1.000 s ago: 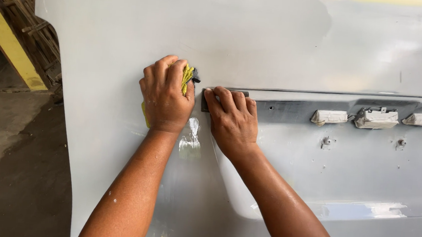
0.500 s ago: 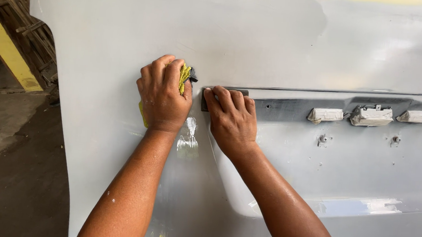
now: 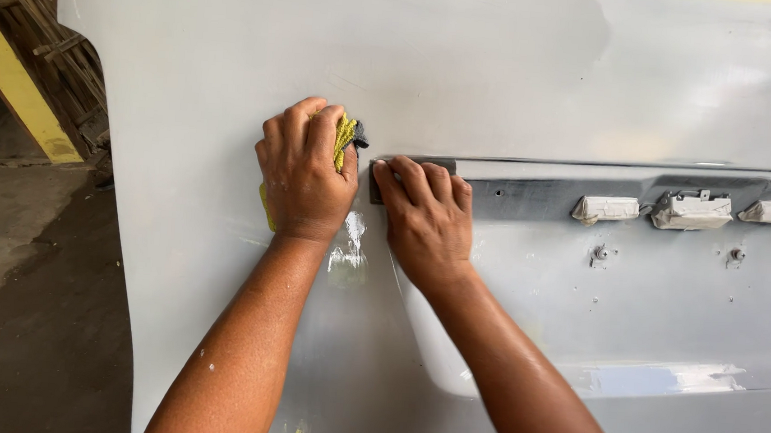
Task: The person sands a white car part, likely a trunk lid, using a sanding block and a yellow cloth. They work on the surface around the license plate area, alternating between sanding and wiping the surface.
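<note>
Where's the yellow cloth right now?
In the head view, the yellow cloth is bunched under the left hand, pressed against the grey panel, just left of the right hand.

Grey primed body panel (image 3: pixel 469 60) standing upright, with what rests against its face.

A yellow cloth (image 3: pixel 344 138) is pressed to the panel under the closed left hand (image 3: pixel 305 170); just right of that grip the right hand (image 3: pixel 426 218) lies flat on the end of a dark recessed strip (image 3: pixel 549 199). Further right along the strip sit three masked white clips (image 3: pixel 692 211). Directly below the cloth grip, between the two wrists, a white smear (image 3: pixel 349 241) marks the surface. Well left of the grip, the panel's edge meets the concrete floor (image 3: pixel 26 309).
</note>
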